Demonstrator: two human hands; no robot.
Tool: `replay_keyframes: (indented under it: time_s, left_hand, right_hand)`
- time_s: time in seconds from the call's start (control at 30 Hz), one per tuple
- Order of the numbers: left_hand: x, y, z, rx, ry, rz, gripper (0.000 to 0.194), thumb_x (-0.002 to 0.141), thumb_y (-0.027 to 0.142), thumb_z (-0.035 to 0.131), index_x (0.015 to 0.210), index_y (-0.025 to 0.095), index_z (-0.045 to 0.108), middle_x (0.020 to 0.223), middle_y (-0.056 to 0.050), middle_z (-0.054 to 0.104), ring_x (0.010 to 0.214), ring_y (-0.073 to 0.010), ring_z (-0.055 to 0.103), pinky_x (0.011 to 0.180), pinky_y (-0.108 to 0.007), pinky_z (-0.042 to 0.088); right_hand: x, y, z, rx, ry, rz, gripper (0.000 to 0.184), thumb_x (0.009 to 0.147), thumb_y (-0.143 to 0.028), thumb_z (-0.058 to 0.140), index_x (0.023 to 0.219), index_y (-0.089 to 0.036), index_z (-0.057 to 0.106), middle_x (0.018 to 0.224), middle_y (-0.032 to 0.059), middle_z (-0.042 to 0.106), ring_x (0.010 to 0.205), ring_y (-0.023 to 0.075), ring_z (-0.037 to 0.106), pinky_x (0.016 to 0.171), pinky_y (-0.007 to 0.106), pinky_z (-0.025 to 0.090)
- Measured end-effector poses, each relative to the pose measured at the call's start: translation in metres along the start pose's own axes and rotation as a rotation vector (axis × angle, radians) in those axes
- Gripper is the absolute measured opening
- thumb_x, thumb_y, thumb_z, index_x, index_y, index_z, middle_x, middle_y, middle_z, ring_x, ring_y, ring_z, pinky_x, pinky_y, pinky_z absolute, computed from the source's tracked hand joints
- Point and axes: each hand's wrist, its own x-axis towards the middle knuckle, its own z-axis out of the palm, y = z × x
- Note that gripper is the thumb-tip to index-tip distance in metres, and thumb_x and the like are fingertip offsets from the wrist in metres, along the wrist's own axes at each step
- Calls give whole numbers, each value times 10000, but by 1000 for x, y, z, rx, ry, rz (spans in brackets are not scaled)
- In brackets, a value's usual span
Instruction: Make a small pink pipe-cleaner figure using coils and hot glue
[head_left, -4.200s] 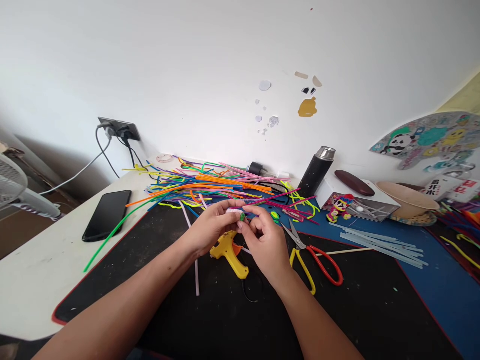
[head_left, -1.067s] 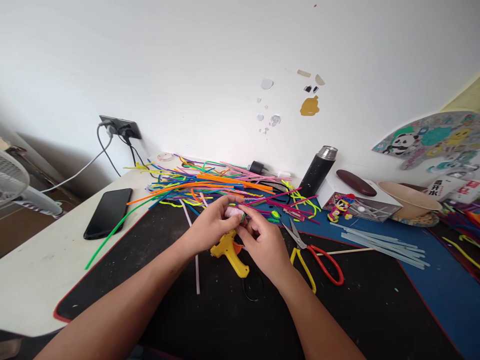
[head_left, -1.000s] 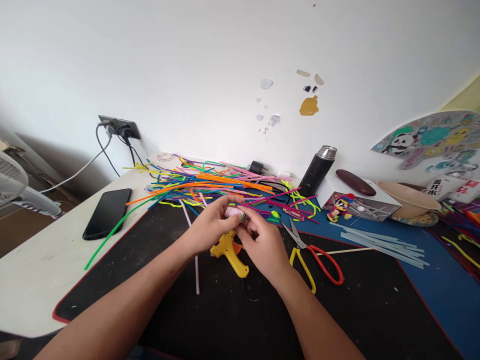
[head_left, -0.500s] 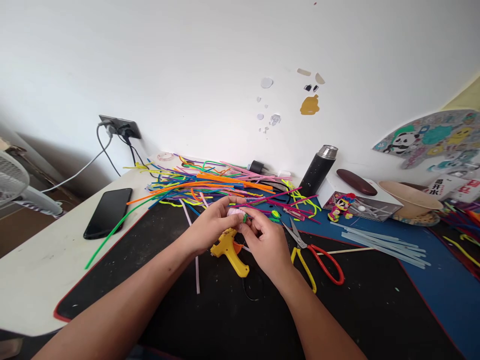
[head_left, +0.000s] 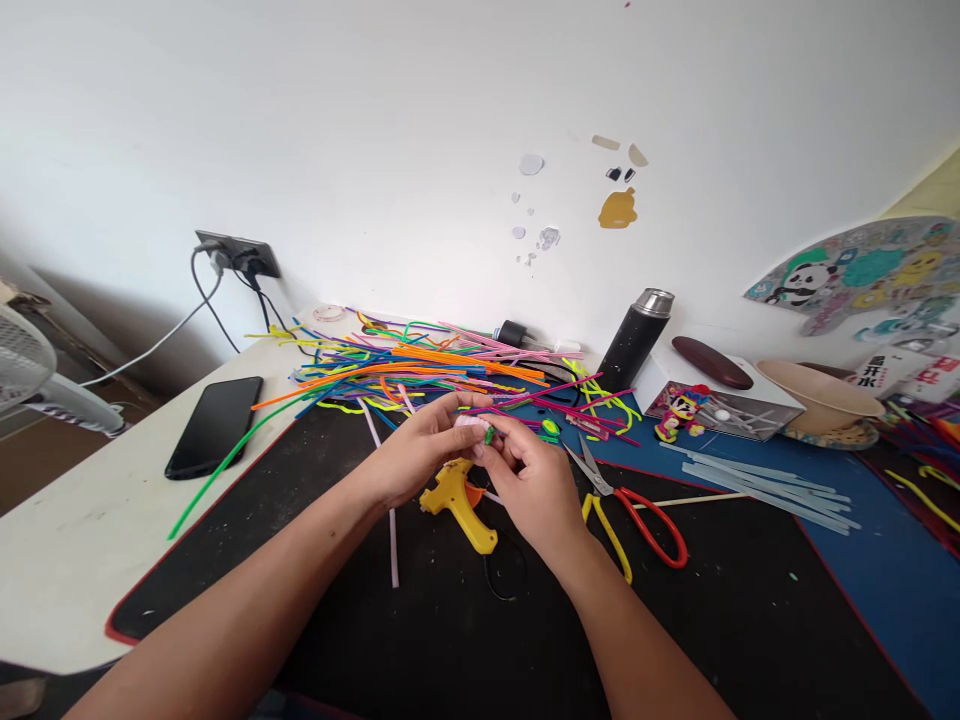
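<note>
Fingers of both hands meet over a small pipe-cleaner piece [head_left: 490, 436], pale pink with a green part. My left hand [head_left: 420, 450] is closed on its pink side, thumb on top. From the right, my right hand [head_left: 534, 485] pinches the green end. Much of the piece is hidden by the fingers. Just below the hands, a yellow glue gun [head_left: 466, 512] with an orange trigger lies on the black mat [head_left: 450, 650]. Scissors [head_left: 600, 485] with one red and one yellow handle lie partly open beside my right hand.
Loose colourful pipe cleaners [head_left: 420, 365] heap along the wall. A phone [head_left: 215, 428] lies at left. At right are a black thermos [head_left: 637, 340], a small colourful figure [head_left: 684, 415], glue sticks [head_left: 765, 485] and a bowl [head_left: 821, 400]. A pale pipe cleaner [head_left: 394, 550] lies below my left hand.
The view has shifted very slightly. Both hands keep almost the same grip and place; a little more of the green part shows between the fingers.
</note>
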Motion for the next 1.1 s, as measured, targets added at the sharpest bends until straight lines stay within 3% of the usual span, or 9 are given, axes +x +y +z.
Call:
replay_keyframes:
  time_s: [1.1]
  left_hand:
    - [1,-3,-2,78,31,-42,545,728,251,823,1225,169,615,903,-30,709,863,-216,686,775,-307,484]
  right_hand:
    - [-1,2,3,-36,-22,-24,314,948,-284,621,1219,-200,756,583,-66,500,530,125,435,562,251,352]
